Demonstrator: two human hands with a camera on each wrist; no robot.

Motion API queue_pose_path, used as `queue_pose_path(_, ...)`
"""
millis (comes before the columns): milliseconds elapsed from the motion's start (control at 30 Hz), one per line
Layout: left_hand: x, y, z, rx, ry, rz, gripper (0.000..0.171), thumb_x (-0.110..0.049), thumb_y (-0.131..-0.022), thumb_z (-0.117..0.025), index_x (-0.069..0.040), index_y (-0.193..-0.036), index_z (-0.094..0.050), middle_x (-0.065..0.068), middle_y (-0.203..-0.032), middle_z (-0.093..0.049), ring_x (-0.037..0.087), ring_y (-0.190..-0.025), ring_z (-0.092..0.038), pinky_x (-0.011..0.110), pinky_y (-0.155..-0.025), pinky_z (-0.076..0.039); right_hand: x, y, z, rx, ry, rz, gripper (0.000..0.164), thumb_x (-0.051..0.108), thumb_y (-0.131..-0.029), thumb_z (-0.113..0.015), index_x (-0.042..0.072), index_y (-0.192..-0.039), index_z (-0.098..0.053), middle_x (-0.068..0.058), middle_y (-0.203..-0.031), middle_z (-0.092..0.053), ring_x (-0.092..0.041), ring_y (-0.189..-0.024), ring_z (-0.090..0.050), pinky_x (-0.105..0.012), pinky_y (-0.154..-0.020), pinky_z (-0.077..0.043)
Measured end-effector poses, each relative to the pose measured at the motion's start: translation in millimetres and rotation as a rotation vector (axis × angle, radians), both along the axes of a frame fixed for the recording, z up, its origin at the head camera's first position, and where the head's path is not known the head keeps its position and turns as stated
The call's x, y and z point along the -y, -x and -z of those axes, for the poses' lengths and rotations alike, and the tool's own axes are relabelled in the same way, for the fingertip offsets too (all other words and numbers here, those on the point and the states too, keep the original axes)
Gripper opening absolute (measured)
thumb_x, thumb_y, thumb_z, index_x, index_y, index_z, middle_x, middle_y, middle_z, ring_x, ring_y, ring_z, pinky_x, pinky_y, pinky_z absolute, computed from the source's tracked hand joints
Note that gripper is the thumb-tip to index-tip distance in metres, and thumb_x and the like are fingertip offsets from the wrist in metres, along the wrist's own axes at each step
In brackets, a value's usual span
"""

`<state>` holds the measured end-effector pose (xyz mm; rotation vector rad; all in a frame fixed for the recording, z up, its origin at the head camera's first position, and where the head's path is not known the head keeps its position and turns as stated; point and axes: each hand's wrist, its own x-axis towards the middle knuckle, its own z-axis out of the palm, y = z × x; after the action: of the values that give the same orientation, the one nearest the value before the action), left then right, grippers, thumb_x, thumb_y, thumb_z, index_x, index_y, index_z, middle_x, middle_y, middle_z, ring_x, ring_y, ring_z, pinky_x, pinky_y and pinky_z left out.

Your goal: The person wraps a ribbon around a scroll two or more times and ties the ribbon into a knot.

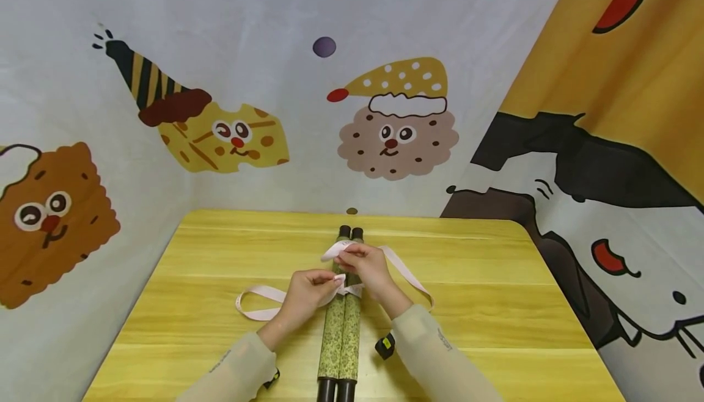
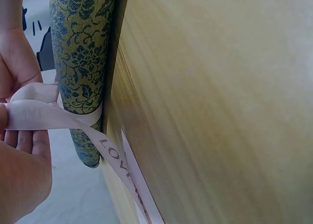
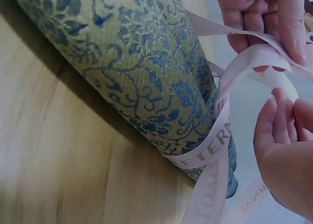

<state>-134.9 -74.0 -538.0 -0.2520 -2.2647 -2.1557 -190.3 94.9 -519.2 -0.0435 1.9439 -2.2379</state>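
Two scrolls [image 1: 332, 347] lie side by side on the table, covered in green-gold floral brocade with dark rod ends. A pale pink ribbon [image 2: 90, 117] with printed lettering wraps round both of them. Over the scrolls, my left hand [image 1: 307, 292] pinches one part of the ribbon between thumb and fingers. My right hand [image 1: 370, 267], slightly farther off, pinches another part, with a short end sticking out to its left. In the right wrist view a ribbon loop [image 3: 254, 57] stands up between the two hands. Long ribbon tails trail onto the table on both sides.
On the wooden table [image 1: 473, 286], a small black and yellow object [image 1: 385, 346] sits by the right forearm. Another black and yellow object [image 1: 272, 379] is partly hidden by the left sleeve. A curtain [image 1: 264, 35] with cartoon prints hangs behind the table.
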Motion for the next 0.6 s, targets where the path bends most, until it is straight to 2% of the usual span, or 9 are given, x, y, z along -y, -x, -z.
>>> queue_pose_path(133, 0, -0.3, -0.4, 0.005, -0.002, -0.003, 0.009, -0.004, -0.091, -0.081, 0.003, -0.097, -0.081, 0.015, -0.090, -0.078, 0.011, -0.078, -0.071, 0.021, -0.071, -0.057, 0, 2.9, 4.9, 0.006, -0.036, -0.042, 0.015, -0.001, -0.097, -0.071, -0.010, -0.109, -0.073, -0.018, -0.103, -0.077, -0.022, -0.092, -0.077, -0.036, -0.085, -0.062)
queue_pose_path(300, 0, -0.3, -1.0, 0.018, -0.023, -0.009, 0.011, -0.005, -0.091, -0.081, 0.004, -0.097, -0.080, 0.017, -0.090, -0.078, 0.011, -0.079, -0.071, 0.021, -0.072, -0.057, -5, 4.0, 12.2, -0.009, -0.104, -0.112, 0.027, 0.000, -0.100, -0.068, -0.015, -0.122, -0.069, -0.023, -0.111, -0.075, -0.029, -0.100, -0.077, -0.036, -0.085, -0.062)
queue_pose_path(467, 0, 0.5, -1.2, 0.029, -0.027, -0.028, 0.011, -0.006, -0.091, -0.082, 0.004, -0.097, -0.080, 0.017, -0.089, -0.078, 0.013, -0.077, -0.071, 0.022, -0.070, -0.056, -14, -0.4, 9.9, -0.036, -0.129, -0.104, 0.028, 0.001, -0.099, -0.070, -0.016, -0.121, -0.069, -0.027, -0.110, -0.075, -0.035, -0.099, -0.076, -0.037, -0.084, -0.062)
queue_pose_path(600, -1, 0.9, -1.5, 0.027, -0.030, -0.036, 0.014, -0.007, -0.091, -0.082, 0.004, -0.097, -0.080, 0.017, -0.088, -0.077, 0.013, -0.075, -0.070, 0.022, -0.069, -0.056, -24, -6.3, 3.2, -0.106, -0.130, -0.107, 0.029, 0.001, -0.098, -0.070, -0.017, -0.120, -0.068, -0.031, -0.111, -0.073, -0.029, -0.095, -0.077, -0.039, -0.084, -0.062)
